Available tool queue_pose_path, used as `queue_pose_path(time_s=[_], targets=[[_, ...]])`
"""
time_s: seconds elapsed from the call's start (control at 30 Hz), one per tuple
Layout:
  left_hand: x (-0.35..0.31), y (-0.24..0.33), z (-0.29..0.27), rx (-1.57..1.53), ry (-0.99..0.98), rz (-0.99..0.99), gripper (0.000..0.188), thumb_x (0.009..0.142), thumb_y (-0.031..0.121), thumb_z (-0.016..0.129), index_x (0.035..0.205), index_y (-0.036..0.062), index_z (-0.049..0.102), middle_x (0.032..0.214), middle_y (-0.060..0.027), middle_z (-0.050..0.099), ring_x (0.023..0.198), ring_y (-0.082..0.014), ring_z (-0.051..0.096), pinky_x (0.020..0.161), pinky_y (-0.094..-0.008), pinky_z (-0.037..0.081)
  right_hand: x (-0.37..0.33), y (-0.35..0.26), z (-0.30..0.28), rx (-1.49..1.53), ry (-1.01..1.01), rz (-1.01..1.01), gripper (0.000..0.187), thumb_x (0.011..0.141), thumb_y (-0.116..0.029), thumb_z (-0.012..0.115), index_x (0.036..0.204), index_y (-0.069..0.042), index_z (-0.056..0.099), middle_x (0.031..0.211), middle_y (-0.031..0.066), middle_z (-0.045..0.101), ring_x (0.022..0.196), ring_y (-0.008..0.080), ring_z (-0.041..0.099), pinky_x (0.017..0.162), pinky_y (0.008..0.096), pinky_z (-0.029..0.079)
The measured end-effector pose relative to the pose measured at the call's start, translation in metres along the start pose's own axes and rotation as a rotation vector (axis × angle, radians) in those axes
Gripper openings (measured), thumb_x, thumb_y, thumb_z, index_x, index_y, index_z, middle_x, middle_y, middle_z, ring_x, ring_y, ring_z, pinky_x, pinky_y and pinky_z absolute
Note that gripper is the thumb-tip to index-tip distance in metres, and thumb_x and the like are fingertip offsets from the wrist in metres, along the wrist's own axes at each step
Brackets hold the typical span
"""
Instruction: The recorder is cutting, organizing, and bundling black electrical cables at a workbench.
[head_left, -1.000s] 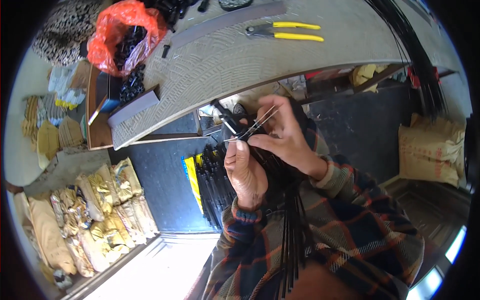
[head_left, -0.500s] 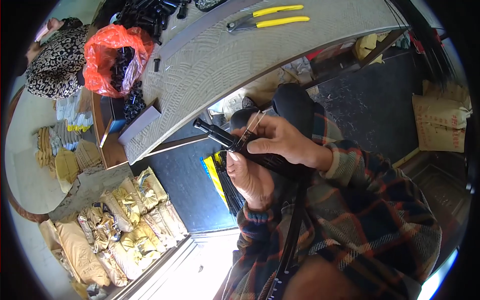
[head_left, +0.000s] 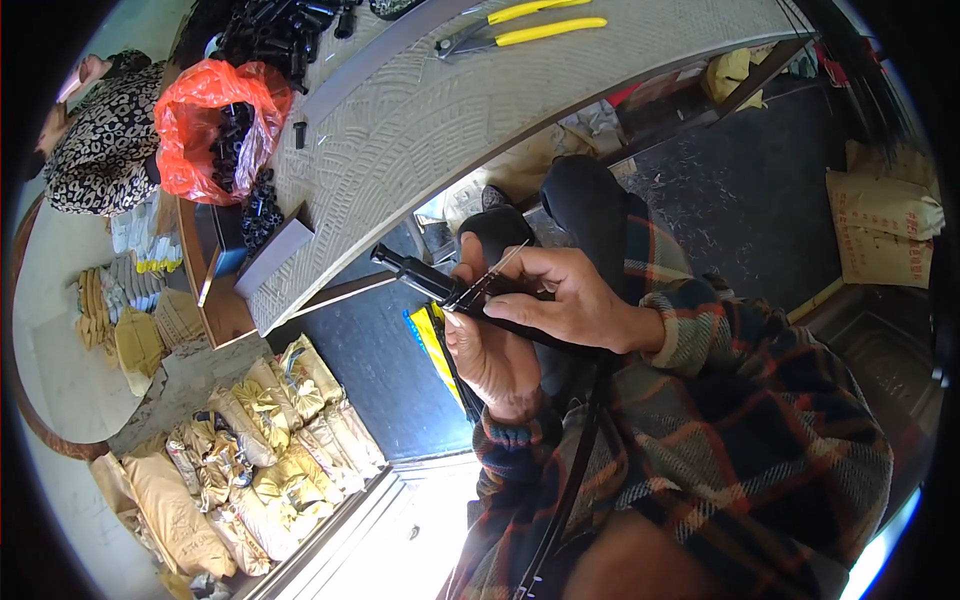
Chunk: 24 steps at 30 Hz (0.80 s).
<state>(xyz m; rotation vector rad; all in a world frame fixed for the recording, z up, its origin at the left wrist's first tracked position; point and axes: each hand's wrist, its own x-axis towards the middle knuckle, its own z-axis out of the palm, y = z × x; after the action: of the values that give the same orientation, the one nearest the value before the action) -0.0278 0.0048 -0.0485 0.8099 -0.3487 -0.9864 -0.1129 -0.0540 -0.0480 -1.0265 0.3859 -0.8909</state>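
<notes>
Black tubular piece (head_left: 418, 275), one, tilted, near the bench's (head_left: 420, 130) edge, its lower end pinched in the left hand's (head_left: 492, 365) grip. Thin rods (head_left: 503, 262), pinched in the right hand's (head_left: 570, 297) grip beside it; yellow-handled pliers (head_left: 540, 32) lying on the bench.

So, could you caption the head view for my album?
Left hand with its grip on a black tubular part, right hand at one end, near a table bearing yellow-handled pliers.
</notes>
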Motion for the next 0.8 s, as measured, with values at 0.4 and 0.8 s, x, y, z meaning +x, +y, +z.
queue_pose_path(time_s=[0.4,0.8], targets=[[-0.008,-0.006,-0.005,-0.007,-0.036,0.075,0.044,0.086,0.031,0.054,0.117,0.0001,0.049,0.133,-0.0183,0.038,0.114,-0.0259,0.046,0.100,-0.0375,0.032,0.003,0.006,-0.016,0.065,-0.157,0.201,0.017,0.082,-0.014,0.062,0.088,0.002,0.058,0.075,0.0001,0.056,0.071,0.0034,0.047,0.061,0.0191,0.039],[-0.004,0.001,0.000,0.079,-0.083,0.055,0.059,0.088,0.036,0.049,0.130,-0.0016,0.032,0.136,-0.0156,0.033,0.124,-0.0249,0.034,0.105,-0.0392,0.025,0.009,0.003,-0.017,0.180,-0.215,0.327,0.012,0.082,-0.009,0.061,0.088,0.000,0.059,0.079,-0.0023,0.056,0.075,0.0039,0.049,0.067,0.0185,0.040]])
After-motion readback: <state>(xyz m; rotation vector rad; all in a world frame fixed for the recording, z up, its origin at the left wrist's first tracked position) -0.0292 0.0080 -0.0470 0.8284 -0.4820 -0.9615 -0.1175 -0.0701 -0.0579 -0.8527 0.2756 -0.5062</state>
